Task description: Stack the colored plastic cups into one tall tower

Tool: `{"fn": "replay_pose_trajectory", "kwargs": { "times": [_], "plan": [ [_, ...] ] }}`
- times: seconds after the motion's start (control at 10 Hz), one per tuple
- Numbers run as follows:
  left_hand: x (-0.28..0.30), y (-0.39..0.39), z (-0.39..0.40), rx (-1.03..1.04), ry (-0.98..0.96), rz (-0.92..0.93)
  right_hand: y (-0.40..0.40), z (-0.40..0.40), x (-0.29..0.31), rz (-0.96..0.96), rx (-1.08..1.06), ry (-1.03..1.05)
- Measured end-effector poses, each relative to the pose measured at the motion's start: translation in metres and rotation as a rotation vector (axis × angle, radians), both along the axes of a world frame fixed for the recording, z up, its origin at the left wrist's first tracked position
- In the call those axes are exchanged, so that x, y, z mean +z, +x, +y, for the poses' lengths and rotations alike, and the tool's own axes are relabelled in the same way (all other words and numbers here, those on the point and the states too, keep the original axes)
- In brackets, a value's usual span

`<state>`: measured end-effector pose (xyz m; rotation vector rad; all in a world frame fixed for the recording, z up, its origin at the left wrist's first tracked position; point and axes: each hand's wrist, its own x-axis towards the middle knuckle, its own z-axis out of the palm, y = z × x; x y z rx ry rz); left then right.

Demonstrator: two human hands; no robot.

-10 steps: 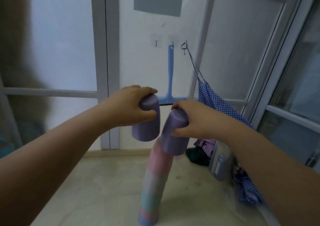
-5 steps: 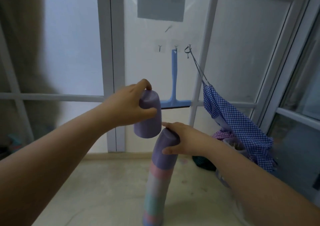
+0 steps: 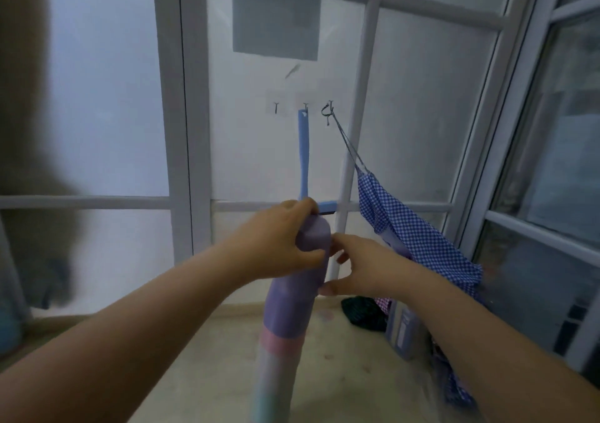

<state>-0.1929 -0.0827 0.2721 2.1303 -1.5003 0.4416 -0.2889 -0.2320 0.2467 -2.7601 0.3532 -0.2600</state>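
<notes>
A tall tower of upturned plastic cups (image 3: pixel 279 351) rises from the floor in the middle of the view, with pale green, cream and pink cups low down and purple cups above. My left hand (image 3: pixel 276 244) grips the topmost purple cup (image 3: pixel 316 237), which sits on the tower's top. My right hand (image 3: pixel 360 266) is beside the purple cup just below (image 3: pixel 289 305), fingers spread, fingertips touching its right side. The tower's base is out of view.
A white-framed glass door (image 3: pixel 181 130) stands behind the tower. A blue squeegee (image 3: pixel 304 156) hangs from a hook on it. Blue checked cloth (image 3: pixel 409 228) hangs at the right over a pile of items and a grey container (image 3: pixel 404 328). Beige floor (image 3: pixel 162 374) lies around the tower.
My left hand has brought its purple cup rightward and down onto the top of the tower. My right hand has let go of the cup it placed and opened beside the tower.
</notes>
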Motion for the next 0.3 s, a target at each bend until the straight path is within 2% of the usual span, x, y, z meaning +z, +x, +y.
{"fn": "replay_pose_trajectory", "kwargs": {
  "times": [0.1,0.3],
  "plan": [
    [-0.023,0.003,-0.005,0.021,0.070,-0.033,-0.005,0.000,-0.003,0.018,-0.015,-0.019],
    [-0.035,0.006,0.001,0.038,0.054,-0.137,-0.014,0.001,-0.010,0.030,-0.029,-0.086]
  ]
}}
